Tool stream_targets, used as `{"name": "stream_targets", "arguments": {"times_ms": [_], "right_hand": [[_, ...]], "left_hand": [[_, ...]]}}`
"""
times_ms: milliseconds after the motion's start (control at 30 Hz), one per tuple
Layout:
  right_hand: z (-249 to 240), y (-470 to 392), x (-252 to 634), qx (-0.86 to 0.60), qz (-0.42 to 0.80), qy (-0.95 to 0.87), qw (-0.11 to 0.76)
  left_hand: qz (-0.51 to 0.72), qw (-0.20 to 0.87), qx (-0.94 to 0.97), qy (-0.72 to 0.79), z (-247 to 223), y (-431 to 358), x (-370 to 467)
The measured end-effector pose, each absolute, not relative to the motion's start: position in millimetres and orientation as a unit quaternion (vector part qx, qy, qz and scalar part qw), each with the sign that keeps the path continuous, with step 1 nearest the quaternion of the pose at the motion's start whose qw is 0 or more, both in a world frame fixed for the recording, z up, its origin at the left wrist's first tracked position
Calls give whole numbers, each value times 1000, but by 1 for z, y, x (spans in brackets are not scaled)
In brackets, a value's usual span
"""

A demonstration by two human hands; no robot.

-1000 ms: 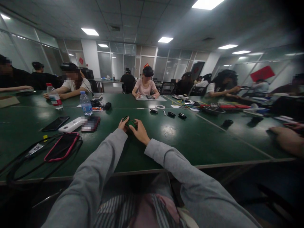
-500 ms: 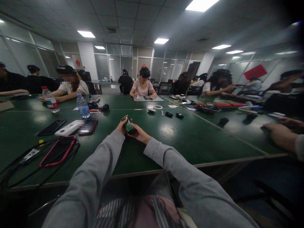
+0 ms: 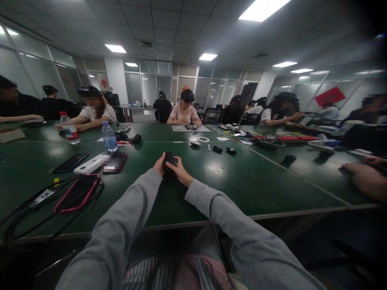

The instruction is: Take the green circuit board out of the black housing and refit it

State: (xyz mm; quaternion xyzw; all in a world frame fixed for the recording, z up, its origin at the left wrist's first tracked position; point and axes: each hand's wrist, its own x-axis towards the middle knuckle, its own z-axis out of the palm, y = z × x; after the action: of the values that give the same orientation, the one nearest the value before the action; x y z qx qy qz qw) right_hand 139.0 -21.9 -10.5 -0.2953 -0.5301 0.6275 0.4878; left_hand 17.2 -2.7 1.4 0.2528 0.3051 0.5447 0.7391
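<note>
A small dark device is held between my two hands above the green table. My left hand grips its left side, the thumb along the edge. From the right, my right hand holds it with the thumb over its face and the fingers around its edge. A dark face of the device shows now; its underside is hidden.
At the left lie a black phone, a white device and a pink-edged case with cables. Bottles stand behind. A white ring and black items lie ahead. Another person's hand rests at the right.
The device has been turned in my hands: its green, shiny face no longer shows, and a dark face does. My right thumb has moved onto it. The camera view has shifted slightly.
</note>
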Motion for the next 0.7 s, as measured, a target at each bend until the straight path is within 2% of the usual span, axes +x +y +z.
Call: {"name": "stream_targets", "arguments": {"times_ms": [533, 700], "right_hand": [[-21, -13, 137, -295, 500, -658, 480], [-21, -12, 139, -330, 401, -680, 516]], "left_hand": [[589, 693, 242, 339, -7, 3, 11], [601, 685, 247, 330, -9, 7, 10]]}}
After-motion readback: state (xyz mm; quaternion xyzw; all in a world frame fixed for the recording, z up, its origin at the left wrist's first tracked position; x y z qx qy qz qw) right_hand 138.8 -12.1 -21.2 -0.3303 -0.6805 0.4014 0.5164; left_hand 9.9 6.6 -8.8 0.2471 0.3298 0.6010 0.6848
